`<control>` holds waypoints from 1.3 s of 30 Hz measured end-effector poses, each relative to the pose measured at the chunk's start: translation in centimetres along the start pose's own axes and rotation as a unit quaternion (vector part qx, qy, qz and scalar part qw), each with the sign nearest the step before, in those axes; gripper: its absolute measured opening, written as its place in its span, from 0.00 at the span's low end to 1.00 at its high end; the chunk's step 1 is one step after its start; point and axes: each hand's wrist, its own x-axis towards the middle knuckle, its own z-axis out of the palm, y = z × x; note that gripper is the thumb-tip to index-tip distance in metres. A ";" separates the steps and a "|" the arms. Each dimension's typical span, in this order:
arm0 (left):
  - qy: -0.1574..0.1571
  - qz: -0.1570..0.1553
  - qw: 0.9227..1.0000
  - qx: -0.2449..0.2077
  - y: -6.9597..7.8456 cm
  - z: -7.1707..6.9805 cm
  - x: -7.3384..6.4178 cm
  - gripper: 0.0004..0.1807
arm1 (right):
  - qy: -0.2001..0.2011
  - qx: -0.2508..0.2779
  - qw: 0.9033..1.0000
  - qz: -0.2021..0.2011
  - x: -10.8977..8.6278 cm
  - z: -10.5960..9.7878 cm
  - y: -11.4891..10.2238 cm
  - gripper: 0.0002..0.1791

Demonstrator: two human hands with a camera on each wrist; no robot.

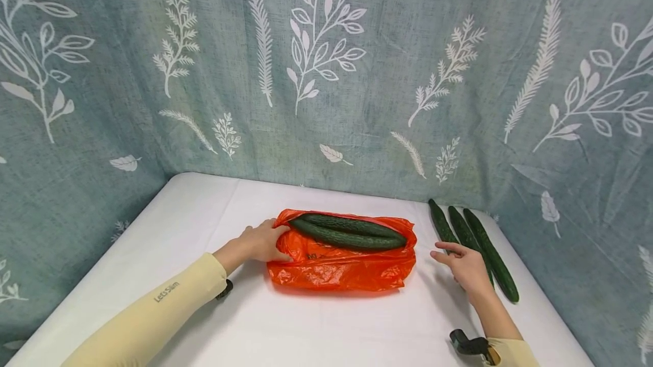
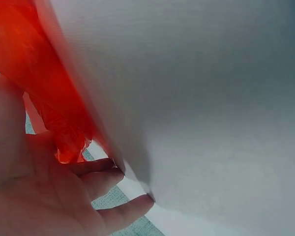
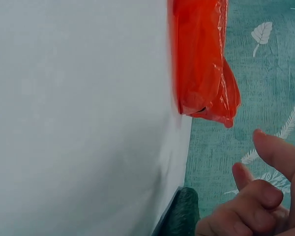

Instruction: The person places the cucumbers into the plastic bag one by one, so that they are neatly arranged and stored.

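A red plastic bag [image 1: 342, 276] lies on the table with its mouth spread wide. Two dark green cucumbers [image 1: 352, 232] lie side by side inside it. My left hand [image 1: 262, 241] is at the bag's left end, thumb and fingers spread against the red plastic. In the left wrist view its fingertips [image 2: 146, 199] reach down to the white cloth beside the bag. My right hand [image 1: 466, 268] hovers right of the bag with fingers loosely bent, holding nothing. It partly covers the loose cucumbers [image 1: 491, 253] at the table's right side, three in all.
A white cloth [image 1: 316, 327] covers the table. Teal curtains [image 1: 326, 72] with white leaf prints rise behind it and at both sides. In the right wrist view, one cucumber's tip [image 3: 183, 211] shows near the bottom edge.
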 end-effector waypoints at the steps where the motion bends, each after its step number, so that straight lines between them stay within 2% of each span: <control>1: 0.000 0.001 1.000 0.000 0.0 0.0 0.0 0.46 | 0.008 0.006 1.000 0.006 0.1 -0.1 0.2 0.31; 8: 0.003 0.007 1.000 -0.001 -0.1 0.1 -0.2 0.47 | 0.044 0.063 0.996 0.046 -0.2 -1.1 1.5 0.33; 13: 0.004 0.005 1.000 0.001 -0.2 0.1 -0.2 0.47 | 0.095 0.075 0.990 0.069 -0.4 -1.3 2.1 0.30; 16: 0.006 0.004 1.000 0.000 -0.2 0.1 -0.2 0.47 | 0.112 0.087 0.987 0.080 -0.4 -1.6 2.4 0.31; 20: 0.009 0.007 1.000 0.006 -0.3 0.3 -0.1 0.47 | 0.118 0.095 0.984 0.097 -0.4 -2.0 2.8 0.32; 25: 0.010 0.010 1.000 0.006 -0.3 0.3 -0.1 0.47 | 0.128 0.080 0.982 0.112 -0.3 -2.4 2.9 0.33; 32: 0.004 0.008 1.000 0.003 -0.3 -0.1 -0.4 0.47 | 0.116 0.095 0.981 0.123 -0.3 -2.9 3.1 0.36; 39: 0.007 0.013 1.000 0.005 -0.4 0.0 -0.4 0.47 | 0.104 0.083 0.982 0.133 -0.3 -3.2 4.0 0.38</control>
